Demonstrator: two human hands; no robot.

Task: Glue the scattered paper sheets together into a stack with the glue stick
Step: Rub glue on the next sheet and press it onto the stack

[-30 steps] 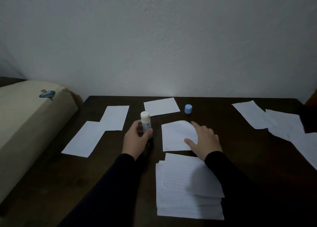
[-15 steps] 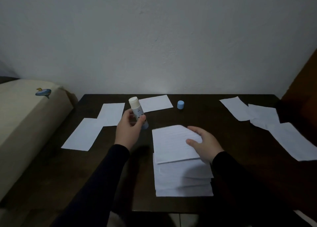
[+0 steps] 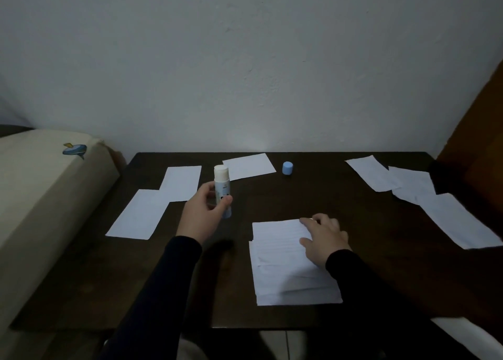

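At the near edge of the dark table (image 3: 381,264), the right hand (image 3: 324,237) lies flat, fingers spread, on the stack of lined sheets (image 3: 283,272), gripping nothing. Just beyond on the left, the left hand (image 3: 201,212) holds the uncapped glue stick (image 3: 221,184) upright above the tabletop. Farther back, loose sheets (image 3: 179,182) lie scattered, and the blue cap (image 3: 287,168) stands near the wall (image 3: 245,60).

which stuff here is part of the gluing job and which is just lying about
Part of the job: glue stick in left hand; stack under right hand; loose sheets; blue cap.
Just lying about: cream cushion; orange-brown furniture.
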